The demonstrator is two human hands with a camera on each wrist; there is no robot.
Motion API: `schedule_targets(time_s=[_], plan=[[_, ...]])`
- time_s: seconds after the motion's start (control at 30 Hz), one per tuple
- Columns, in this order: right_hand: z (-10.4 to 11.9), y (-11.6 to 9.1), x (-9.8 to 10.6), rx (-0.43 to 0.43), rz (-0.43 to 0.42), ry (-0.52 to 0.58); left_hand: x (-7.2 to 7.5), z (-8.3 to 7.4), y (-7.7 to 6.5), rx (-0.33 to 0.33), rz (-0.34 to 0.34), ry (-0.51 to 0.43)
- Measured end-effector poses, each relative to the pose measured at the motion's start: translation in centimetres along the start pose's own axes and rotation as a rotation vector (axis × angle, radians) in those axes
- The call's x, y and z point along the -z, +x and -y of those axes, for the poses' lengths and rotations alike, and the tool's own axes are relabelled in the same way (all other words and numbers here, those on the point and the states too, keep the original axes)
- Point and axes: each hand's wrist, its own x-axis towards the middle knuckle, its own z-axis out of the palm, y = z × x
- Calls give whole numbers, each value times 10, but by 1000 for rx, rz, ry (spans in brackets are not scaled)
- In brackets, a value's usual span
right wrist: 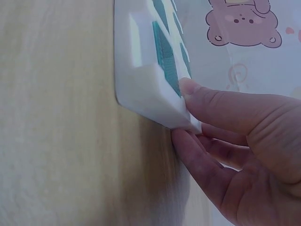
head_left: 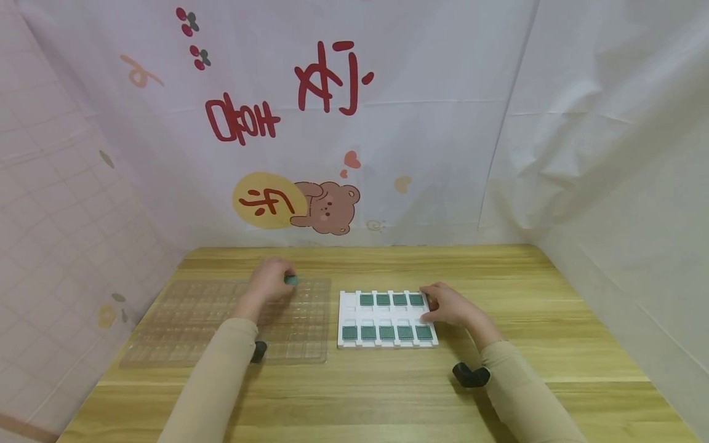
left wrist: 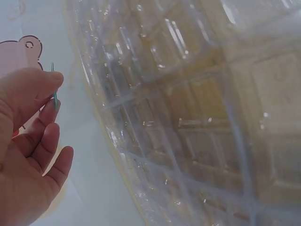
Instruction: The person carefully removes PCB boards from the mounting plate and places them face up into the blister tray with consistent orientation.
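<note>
My left hand [head_left: 270, 280] pinches a thin green square chip [head_left: 291, 280] between thumb and finger. In the left wrist view the chip [left wrist: 55, 100] is seen edge-on, with the other fingers loosely curled. That hand is over the back right part of a clear plastic tray [head_left: 317, 320] divided into many compartments. To its right lies a white tray [head_left: 386, 314] with two rows of green chips [head_left: 386, 333]. The back row's leftmost slot is bare. My right hand [head_left: 450, 306] holds the white tray's right end, thumb and fingers on its edge [right wrist: 157, 92].
Both trays lie side by side on a wood-grain table [head_left: 354, 400], a narrow gap between them. A printed white cloth [head_left: 432, 141] hangs behind the table, and pale cloth walls stand at both sides. Black wrist straps [head_left: 471, 375] show at the sleeves.
</note>
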Motion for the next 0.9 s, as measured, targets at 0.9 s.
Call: schedule_targets(time_s=[0.9], plan=[[2,-1,0,-11,-2,-12,-5,7,3,20,57,58]])
